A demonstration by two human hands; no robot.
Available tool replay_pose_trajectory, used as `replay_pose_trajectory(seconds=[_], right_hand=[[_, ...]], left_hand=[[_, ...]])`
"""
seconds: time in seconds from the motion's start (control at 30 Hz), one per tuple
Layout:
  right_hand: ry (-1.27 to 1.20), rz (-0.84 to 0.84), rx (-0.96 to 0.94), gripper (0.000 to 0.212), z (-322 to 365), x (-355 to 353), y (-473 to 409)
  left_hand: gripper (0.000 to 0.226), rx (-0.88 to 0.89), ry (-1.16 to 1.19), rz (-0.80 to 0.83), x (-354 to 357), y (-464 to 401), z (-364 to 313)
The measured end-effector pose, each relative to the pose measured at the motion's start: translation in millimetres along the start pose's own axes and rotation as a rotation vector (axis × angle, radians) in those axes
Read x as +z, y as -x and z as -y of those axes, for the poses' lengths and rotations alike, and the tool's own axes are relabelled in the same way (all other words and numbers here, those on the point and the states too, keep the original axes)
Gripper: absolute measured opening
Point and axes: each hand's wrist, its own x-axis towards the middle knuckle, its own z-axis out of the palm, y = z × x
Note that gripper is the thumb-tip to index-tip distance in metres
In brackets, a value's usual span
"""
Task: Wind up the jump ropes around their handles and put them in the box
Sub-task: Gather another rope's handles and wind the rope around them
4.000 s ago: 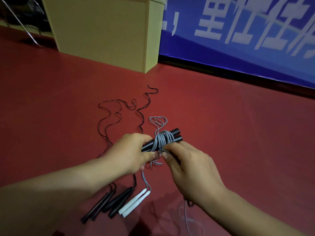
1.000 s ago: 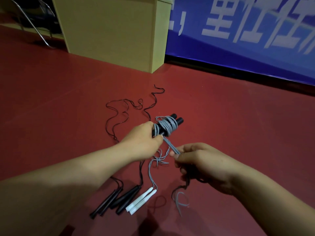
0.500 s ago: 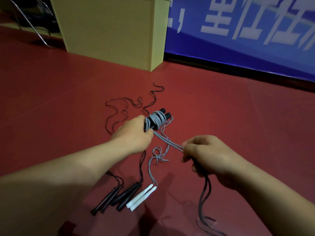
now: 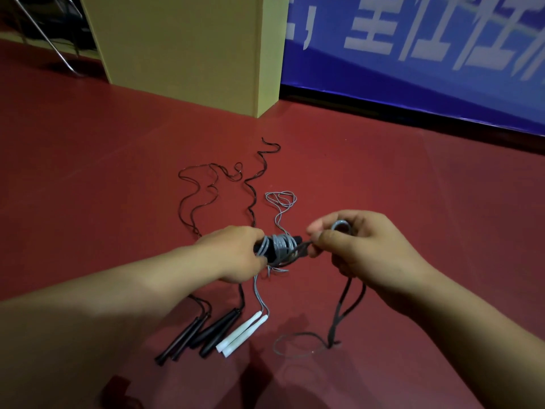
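Spanning red floor [image 4: 383, 187], yellow cabinet [image 4: 182, 48], blue banner [image 4: 413, 69] behind.

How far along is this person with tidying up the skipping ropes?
Nothing looks finished, and no box is clearly in view. In hand: the left hand holds a pair of black handles with grey cord already coiled round them, while the right hand loops on the loose tail. Left: three more ropes lie unwound on the floor, the white handles and two black pairs.
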Motion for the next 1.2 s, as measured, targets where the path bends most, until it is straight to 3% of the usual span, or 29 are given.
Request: replay_pose_trajectory(seconds=[0.23,0.43,0.7,0.97,1.1,1.2], right_hand=[[0.079,0.007,-0.150,0.008,-2,-2,0],[0.140,-0.065,-0.211,0.011,-13,-11,-9],[0.181,-0.011,-0.213,0.005,-19,-11,-13],[0.308,0.134,-0.202,0.003,-22,-17,-15],[0.329,0.107,-0.158,0.012,-27,-19,-19],[0.309,0.072,-0.090,0.024,-32,-20,-21]], left_hand=[[0.016,0.126,0.016,0.214,2,7,-11],[0.015,0.249,0.216,0.365,3,21,-20],[0.004,0.306,0.374,0.513,-1,31,-25],[0.010,0.365,0.398,0.694,-11,38,-26],[0.015,0.429,0.552,0.760,-17,39,-23],[0.004,0.481,0.662,0.721,-19,39,-20]])
